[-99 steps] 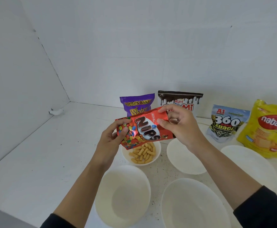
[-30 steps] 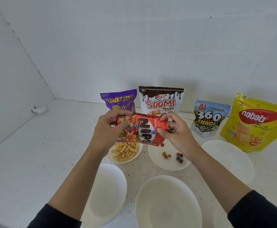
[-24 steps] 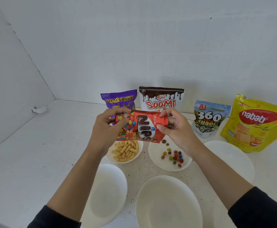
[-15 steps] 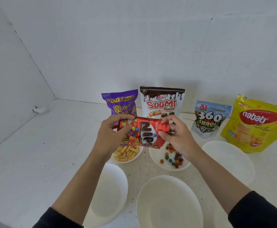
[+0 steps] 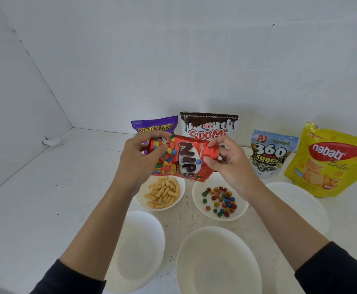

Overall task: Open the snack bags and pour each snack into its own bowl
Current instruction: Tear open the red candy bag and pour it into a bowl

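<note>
Both hands hold a red Nips bag [image 5: 186,160] sideways above the far bowls. My left hand [image 5: 137,160] grips its left end, and my right hand [image 5: 228,162] pinches its right end between thumb and fingers. Below the bag's right end, a white bowl [image 5: 196,200] holds several coloured candies [image 5: 221,201]. Left of it, another white bowl [image 5: 180,196] holds yellow snack sticks [image 5: 162,193]. Three white bowls hold nothing: front left [image 5: 137,251], front middle [image 5: 217,264], right [image 5: 298,204].
Four bags stand along the back wall: a purple Mum's Bake wafer bag [image 5: 154,127], a Soomi bag [image 5: 209,126], an A1 360 Kuaci bag [image 5: 270,153] and a yellow Nabati bag [image 5: 334,162]. White walls close the back and left. Bare white counter lies at the left.
Since 3.3 s ago the bag has been tipped over the far middle bowl. Candies have dropped out and their number in the bowl has grown from frame to frame.
</note>
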`<state>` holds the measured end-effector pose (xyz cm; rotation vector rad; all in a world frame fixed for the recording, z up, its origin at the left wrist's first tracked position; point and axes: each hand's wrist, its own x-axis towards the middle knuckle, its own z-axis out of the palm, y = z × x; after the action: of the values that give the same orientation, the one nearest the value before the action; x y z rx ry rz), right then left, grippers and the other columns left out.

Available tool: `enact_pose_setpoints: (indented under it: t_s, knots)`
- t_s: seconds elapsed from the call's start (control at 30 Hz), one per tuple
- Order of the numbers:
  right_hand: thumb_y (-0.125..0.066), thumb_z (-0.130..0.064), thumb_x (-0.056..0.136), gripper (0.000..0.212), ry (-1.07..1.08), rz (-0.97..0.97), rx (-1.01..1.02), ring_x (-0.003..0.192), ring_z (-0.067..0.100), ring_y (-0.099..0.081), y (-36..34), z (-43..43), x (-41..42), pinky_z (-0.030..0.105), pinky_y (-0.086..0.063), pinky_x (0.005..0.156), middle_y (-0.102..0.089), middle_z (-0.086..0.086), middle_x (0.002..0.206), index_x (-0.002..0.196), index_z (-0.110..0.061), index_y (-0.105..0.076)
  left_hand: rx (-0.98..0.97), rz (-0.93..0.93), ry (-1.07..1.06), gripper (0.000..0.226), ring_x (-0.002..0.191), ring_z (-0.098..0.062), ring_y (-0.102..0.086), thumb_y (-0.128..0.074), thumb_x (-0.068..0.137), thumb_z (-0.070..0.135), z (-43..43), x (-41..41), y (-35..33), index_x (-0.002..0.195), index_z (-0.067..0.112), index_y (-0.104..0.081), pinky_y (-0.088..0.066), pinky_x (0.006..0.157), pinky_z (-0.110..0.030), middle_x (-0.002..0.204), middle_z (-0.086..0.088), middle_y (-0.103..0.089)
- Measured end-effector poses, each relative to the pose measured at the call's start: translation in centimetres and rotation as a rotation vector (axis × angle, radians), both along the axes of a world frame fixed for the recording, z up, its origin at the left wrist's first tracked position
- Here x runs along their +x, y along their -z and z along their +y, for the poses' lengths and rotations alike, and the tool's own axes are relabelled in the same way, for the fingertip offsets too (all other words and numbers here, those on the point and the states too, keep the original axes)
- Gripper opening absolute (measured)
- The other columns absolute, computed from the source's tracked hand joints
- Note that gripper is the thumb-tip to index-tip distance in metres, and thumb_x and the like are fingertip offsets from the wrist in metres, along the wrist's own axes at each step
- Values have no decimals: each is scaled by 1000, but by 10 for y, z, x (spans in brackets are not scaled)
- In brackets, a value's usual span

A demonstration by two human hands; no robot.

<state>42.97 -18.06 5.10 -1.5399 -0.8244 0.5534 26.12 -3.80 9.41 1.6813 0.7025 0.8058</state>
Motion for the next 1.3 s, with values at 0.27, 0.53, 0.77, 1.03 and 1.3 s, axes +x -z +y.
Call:
enact_pose_setpoints:
  t_s: [0.27, 0.53, 0.77, 1.03, 1.3]
  knots:
    - [-69, -6, 92, 25, 18, 38, 50, 103, 26, -72, -8, -3, -1, 48, -63, 81, -75, 7, 109, 104, -21, -53, 69, 0, 43, 20, 109, -15, -67, -74, 93, 23, 0, -1, -19, 111, 31, -73, -66, 72, -33, 121, 5, -67]
    - [-68, -3, 92, 27, 15, 111, -39, 103, 24, -72, 24, -10, -5, 41, -62, 84, -75, 8, 110, 101, -22, -50, 55, 110, 117, 19, 101, -8, -65, -74, 91, 25, -8, 3, -2, 102, 40, -70, -62, 62, -22, 110, 20, -60]
    - [-69, -7, 93, 27, 39, 95, -77, 104, 23, -72, 27, -10, -1, 43, -62, 85, -75, 6, 112, 101, -25, -51, 9, 133, 94, 19, 96, -10, -68, -74, 92, 25, -9, 7, 4, 101, 40, -70, -61, 61, -21, 109, 15, -63]
    - [-68, -4, 93, 26, 48, 61, 14, 97, 25, -74, -3, -6, 2, 48, -63, 81, -77, 5, 104, 102, -21, -52, 29, 47, 91, 18, 106, -16, -71, -76, 91, 24, -1, 6, -25, 105, 34, -75, -66, 74, -43, 114, 4, -71]
    - [-66, 0, 93, 28, 71, 128, 148, 97, 24, -75, -11, -10, 5, 37, -63, 73, -77, 9, 102, 112, -10, -48, 193, 48, 290, 28, 116, -17, -67, -72, 95, 26, 2, 9, -50, 119, 38, -71, -65, 77, -39, 131, 1, -64]
